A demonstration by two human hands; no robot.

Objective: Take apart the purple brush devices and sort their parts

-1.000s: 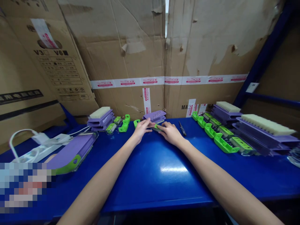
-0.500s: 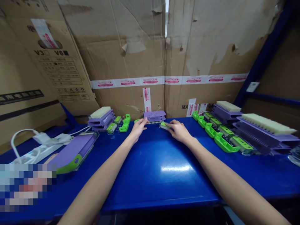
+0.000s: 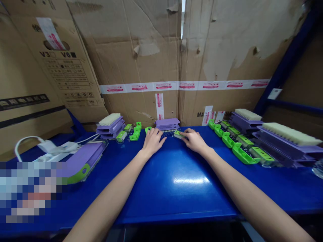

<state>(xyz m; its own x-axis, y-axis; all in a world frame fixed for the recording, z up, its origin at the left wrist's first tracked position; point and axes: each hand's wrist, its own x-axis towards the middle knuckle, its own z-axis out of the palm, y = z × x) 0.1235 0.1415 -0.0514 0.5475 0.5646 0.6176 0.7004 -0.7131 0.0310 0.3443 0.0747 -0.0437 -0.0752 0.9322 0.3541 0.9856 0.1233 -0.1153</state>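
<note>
My left hand (image 3: 152, 141) lies on the blue table (image 3: 176, 181) with its fingers curled over a green plastic piece (image 3: 147, 129), just left of a purple brush head (image 3: 168, 123) at the back. My right hand (image 3: 193, 140) pinches a small green-and-clear module (image 3: 177, 134) against the table, right below that purple brush head. The two hands are a short gap apart.
Cardboard boxes (image 3: 141, 60) wall the back. A purple brush with cream bristles (image 3: 110, 123) and green parts (image 3: 135, 131) sit at back left. A purple-green housing (image 3: 82, 161) and white power strip (image 3: 50, 151) lie left. Green modules (image 3: 242, 148) and stacked purple brushes (image 3: 285, 141) fill the right.
My right hand drew the small green module out to the right, away from my left hand. My left hand shifted slightly back down beside the purple brush head.
</note>
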